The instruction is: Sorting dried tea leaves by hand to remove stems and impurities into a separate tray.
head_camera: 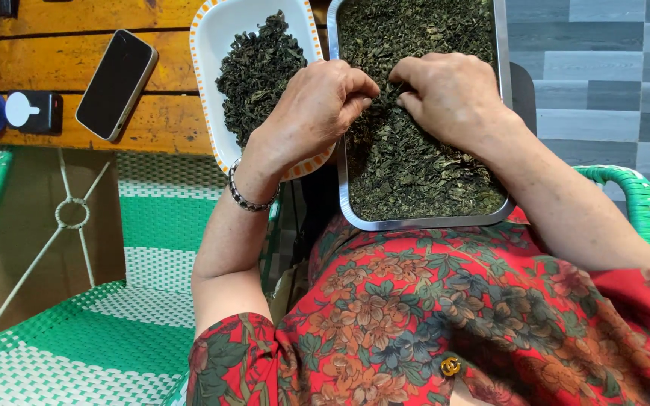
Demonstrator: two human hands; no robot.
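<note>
Both hands, left hand (317, 105) and right hand (445, 94), fingertips pinched on dried leaves (415, 173) directly beneath.

Metal tray (423, 221) top cut off; fingertips buried.

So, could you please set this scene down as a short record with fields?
left hand: fingers bent, pinching dried leaves at the tray's left edge; beaded bracelet on the wrist
right hand: fingertips in the leaves, close to the left hand
tray: metal, on the lap, full of dark dried leaves
dish: white with orange rim, on the table, holds a smaller leaf pile
table: wooden, with a dark phone lying on it
chair: green and white woven seat beside the person
</note>
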